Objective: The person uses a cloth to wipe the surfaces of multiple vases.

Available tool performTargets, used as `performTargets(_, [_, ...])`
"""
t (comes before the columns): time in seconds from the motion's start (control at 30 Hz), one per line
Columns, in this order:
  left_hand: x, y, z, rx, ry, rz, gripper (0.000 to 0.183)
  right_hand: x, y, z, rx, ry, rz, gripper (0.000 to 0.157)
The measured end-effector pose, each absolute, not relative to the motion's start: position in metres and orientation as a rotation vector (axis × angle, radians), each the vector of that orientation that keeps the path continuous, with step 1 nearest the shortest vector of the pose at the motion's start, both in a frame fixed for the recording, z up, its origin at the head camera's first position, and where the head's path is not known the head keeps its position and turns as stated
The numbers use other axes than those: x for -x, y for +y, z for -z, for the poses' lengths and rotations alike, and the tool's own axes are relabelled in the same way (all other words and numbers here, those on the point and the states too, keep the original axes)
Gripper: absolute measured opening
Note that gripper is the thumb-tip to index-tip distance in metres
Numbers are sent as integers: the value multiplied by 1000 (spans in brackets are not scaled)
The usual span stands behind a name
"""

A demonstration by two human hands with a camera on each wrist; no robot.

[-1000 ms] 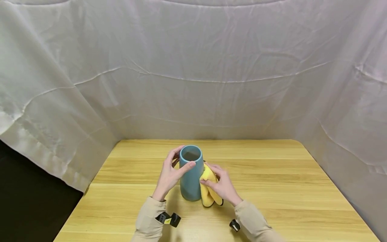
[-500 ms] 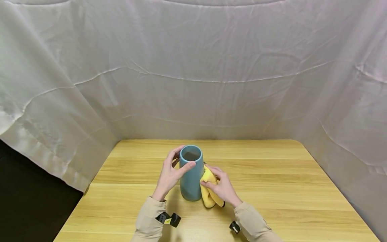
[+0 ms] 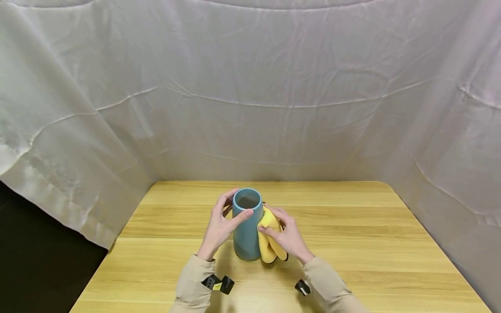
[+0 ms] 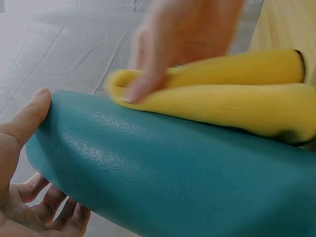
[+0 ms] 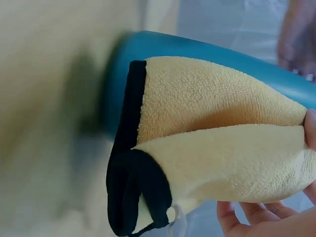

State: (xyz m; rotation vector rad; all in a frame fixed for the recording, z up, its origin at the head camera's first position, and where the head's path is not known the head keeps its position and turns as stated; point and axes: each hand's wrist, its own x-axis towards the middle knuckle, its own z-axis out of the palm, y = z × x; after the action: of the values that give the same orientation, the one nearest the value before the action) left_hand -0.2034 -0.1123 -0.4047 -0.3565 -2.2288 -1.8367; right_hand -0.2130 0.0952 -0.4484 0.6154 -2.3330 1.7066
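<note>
A tall blue vase (image 3: pixel 246 239) with a round open mouth stands upright on the wooden table. Near its rim my left hand (image 3: pixel 219 224) grips it, thumb on the near side and fingers round the left and back; the left wrist view shows the thumb and fingertips about the blue wall (image 4: pixel 148 163). My right hand (image 3: pixel 287 234) pinches a folded yellow cloth (image 3: pixel 267 248) with dark edging and holds it against the vase's right side. In the right wrist view the cloth (image 5: pixel 222 148) hangs folded along the vase (image 5: pixel 197 49), its dark-edged end toward the table.
The light wooden table (image 3: pixel 372 243) reaches out on both sides of the vase. Grey-white fabric (image 3: pixel 250 130) hangs behind and along the sides. Black wrist devices are strapped to both sleeves, and a dark area (image 3: pixel 39 261) lies beyond the table's left edge.
My right hand dips slightly with the cloth, then stands a little higher along the vase's right side now. The left hand and the vase have stayed in place.
</note>
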Motion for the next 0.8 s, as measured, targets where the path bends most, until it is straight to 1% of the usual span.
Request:
performTargets(0.2, [204,-112,406,366,-2221,1835,68,215,89,416,-705,-2239,-1651,60])
performTargets(0.3, [204,-112,406,374,-2212,1837,67,214,88,407,-710,-2246,-1650,61])
performTargets(0.8, [204,-112,406,372,-2214,1830,66,215,89,411,-705,-2257,-1638,62])
